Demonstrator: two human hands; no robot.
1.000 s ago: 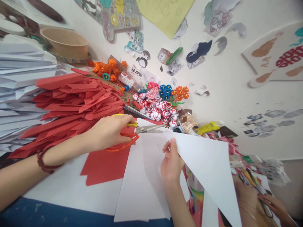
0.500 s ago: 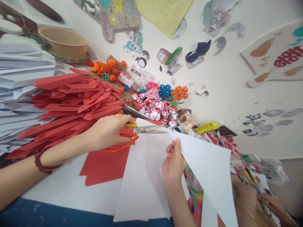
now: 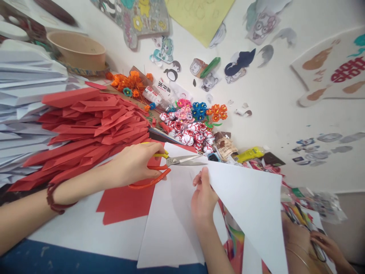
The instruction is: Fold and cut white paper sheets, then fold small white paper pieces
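My left hand [image 3: 137,161] is wrapped round the yellow and orange handles of the scissors [image 3: 186,160]. Their blades point right, slightly apart, with the tips at the upper left corner of a folded white sheet [image 3: 251,201]. Just below that corner, my right hand [image 3: 203,194] pinches the sheet between thumb and fingers. More white paper [image 3: 171,228] lies flat beneath both hands, and red paper [image 3: 125,201] lies under my left wrist's side.
Folded red strips [image 3: 94,125] and folded white strips [image 3: 25,106] are piled at the left. Red and white paper flowers [image 3: 192,133] stand behind the scissors by the wall. Another person's hand [image 3: 327,245] is at the lower right. A round tub [image 3: 76,53] sits at the back left.
My left hand and the scissors have moved slightly right, towards the sheet's corner. My right hand has shifted a little left with the sheet.
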